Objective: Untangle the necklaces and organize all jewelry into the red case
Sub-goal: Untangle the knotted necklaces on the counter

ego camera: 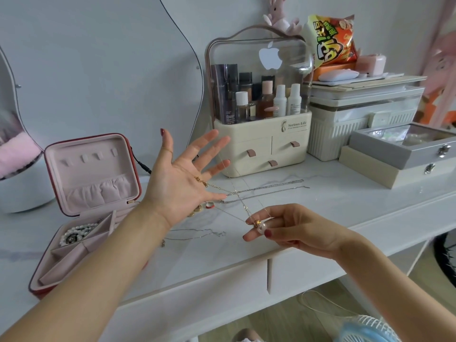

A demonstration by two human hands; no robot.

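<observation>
The left hand [183, 177] is raised above the white tabletop [320, 206], palm up, fingers straight and spread; a fine gold chain [201, 181] lies across the palm. The right hand [291, 229] is held over the table's front edge, thumb and fingers pinching a pearl pendant [262, 227]. Thin chain runs taut between the two hands. Silver chains [266, 190] lie on the tabletop behind the hands, in the bare stretch before the cosmetics organizer [261, 141]. Rings [209, 205] lie just beside the left wrist; another thin chain [197, 234] lies nearer the front edge. The red case [81, 208] stands open at the left, lid upright. Its rear tray compartment holds a pearl strand [76, 233]; the front compartments show only pink lining.
</observation>
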